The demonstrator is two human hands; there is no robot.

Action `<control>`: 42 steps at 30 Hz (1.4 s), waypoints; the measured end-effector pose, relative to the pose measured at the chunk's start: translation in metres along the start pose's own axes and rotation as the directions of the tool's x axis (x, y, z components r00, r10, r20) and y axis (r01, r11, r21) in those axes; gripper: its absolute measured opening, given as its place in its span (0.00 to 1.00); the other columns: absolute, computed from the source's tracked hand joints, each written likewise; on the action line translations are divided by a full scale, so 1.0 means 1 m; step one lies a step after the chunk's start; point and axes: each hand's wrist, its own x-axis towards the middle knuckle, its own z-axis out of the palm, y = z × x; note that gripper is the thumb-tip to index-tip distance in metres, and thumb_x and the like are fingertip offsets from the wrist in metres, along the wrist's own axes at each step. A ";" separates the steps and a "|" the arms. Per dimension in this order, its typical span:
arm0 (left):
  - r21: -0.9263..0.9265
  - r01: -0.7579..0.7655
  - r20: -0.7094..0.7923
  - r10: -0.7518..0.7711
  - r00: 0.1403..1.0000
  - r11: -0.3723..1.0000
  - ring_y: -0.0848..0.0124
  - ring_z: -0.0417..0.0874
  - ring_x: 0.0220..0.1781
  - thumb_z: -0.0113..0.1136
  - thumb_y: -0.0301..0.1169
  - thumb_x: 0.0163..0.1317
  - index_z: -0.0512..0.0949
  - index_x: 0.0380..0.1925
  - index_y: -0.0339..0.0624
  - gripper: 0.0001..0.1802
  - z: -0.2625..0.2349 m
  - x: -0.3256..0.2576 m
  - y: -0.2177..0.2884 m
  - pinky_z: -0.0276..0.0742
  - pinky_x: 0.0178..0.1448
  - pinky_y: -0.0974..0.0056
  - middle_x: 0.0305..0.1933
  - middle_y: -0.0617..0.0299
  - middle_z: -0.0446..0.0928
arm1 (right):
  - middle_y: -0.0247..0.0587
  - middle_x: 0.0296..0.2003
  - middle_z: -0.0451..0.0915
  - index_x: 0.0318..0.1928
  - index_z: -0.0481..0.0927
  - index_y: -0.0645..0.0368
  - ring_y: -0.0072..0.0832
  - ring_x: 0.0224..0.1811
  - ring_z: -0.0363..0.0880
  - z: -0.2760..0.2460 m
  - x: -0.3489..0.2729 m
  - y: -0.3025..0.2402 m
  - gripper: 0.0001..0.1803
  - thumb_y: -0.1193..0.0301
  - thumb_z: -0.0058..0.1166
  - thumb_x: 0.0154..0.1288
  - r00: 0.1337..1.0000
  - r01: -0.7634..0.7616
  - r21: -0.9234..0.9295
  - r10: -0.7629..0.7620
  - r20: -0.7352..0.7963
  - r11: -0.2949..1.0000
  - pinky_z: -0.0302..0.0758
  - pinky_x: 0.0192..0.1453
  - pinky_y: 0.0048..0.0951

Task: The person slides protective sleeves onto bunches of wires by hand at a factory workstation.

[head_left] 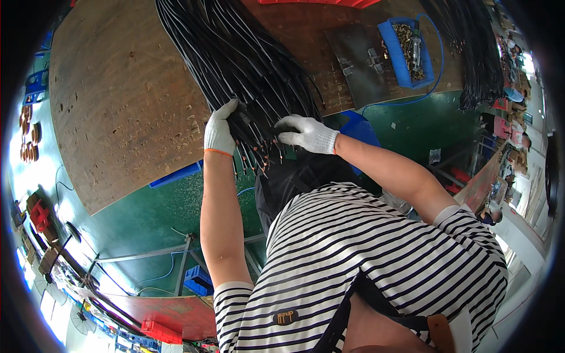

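Observation:
A thick bundle of black cables (247, 65) lies across the wooden table, its ends with bare copper tips hanging over the near edge. My left hand (220, 130), in a white knit glove, presses against the left side of the bundle near these ends, fingers closed along the cables. On the right side, my right hand (307, 134), gloved the same way, curls its fingers round cables close to the copper tips. The bundle partly hides the fingertips of both hands.
To the right, a blue bin (406, 53) holds small brass-coloured parts and a tool with a blue hose. Beside it lies a dark plate (356, 65) with metal fittings. More black cables (479, 65) hang at the far right. The wooden table (123, 100) extends left.

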 end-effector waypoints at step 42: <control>0.047 -0.011 -0.033 0.012 0.999 0.999 0.66 0.87 0.31 0.67 0.31 0.72 0.86 0.42 0.39 0.07 0.000 0.013 -0.011 0.88 0.37 0.62 0.35 0.58 0.86 | 0.45 0.42 0.91 0.56 0.87 0.65 0.32 0.45 0.89 -0.008 -0.013 -0.020 0.23 0.58 0.66 0.71 0.882 -0.456 0.202 0.410 0.232 0.867 0.81 0.55 0.34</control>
